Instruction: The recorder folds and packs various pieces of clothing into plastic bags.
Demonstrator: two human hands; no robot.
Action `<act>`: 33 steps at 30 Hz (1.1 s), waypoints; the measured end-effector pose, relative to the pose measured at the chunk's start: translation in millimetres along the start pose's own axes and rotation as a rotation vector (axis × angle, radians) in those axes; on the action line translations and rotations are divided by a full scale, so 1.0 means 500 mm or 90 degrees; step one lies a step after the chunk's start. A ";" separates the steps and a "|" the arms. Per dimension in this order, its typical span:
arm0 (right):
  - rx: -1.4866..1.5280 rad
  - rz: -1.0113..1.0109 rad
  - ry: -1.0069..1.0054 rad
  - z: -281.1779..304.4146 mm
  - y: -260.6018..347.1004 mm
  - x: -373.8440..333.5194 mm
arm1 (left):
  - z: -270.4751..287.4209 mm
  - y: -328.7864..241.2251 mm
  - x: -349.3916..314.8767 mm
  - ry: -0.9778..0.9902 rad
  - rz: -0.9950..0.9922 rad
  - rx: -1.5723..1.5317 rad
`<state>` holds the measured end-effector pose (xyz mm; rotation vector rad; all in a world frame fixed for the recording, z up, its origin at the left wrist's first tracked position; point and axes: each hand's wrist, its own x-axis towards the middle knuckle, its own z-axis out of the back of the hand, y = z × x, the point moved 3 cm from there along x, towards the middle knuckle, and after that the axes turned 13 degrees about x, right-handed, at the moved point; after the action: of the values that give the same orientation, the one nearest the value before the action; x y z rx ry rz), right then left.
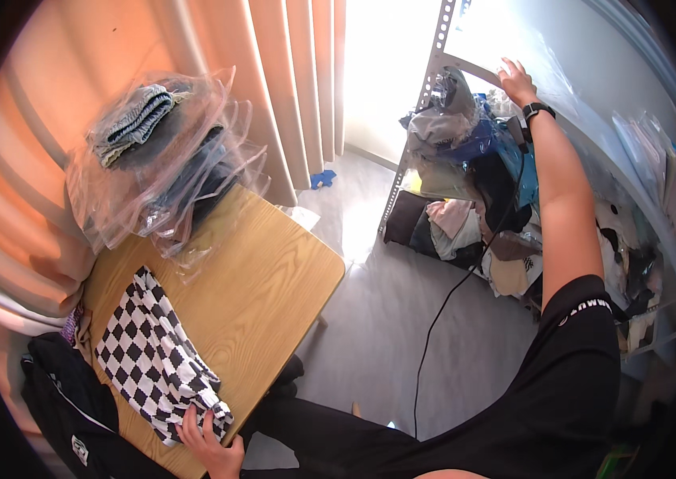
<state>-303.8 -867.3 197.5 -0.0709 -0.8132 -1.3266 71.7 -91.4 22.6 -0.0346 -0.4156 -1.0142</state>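
A black-and-white checkered garment [158,351] lies folded on the wooden table [262,271]. My left hand [212,447] rests on its near end with fingers spread, pressing lightly on the cloth. Far to the right, my outstretched right arm reaches up to a metal shelf rack [439,36]. There my right hand [517,84], with a dark watch on the wrist, is open, its fingers apart close to clear plastic [549,76] by the upper shelf. Whether its fingertips touch that plastic, I cannot tell.
Clear plastic bags of folded clothes [166,164] are piled on the table's far end. Clothes [454,227] fill the lower shelves. A black cord [432,327] hangs down to the grey floor. Orange curtains [274,88] stand behind the table; a black garment [71,399] lies beside it.
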 end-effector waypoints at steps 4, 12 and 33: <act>-0.106 -0.071 0.086 0.000 0.022 -0.004 | 0.008 -0.003 0.004 -0.004 0.005 -0.003; -0.014 -0.125 0.146 -0.002 -0.014 0.043 | 0.001 -0.005 0.001 -0.033 0.015 -0.012; 0.348 -0.084 0.165 -0.009 -0.037 0.058 | 0.009 -0.011 0.002 -0.025 0.015 0.002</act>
<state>-317.5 -898.7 203.4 0.5832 -0.9411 -1.1647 66.0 -94.1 26.1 -0.0571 -0.4522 -0.9915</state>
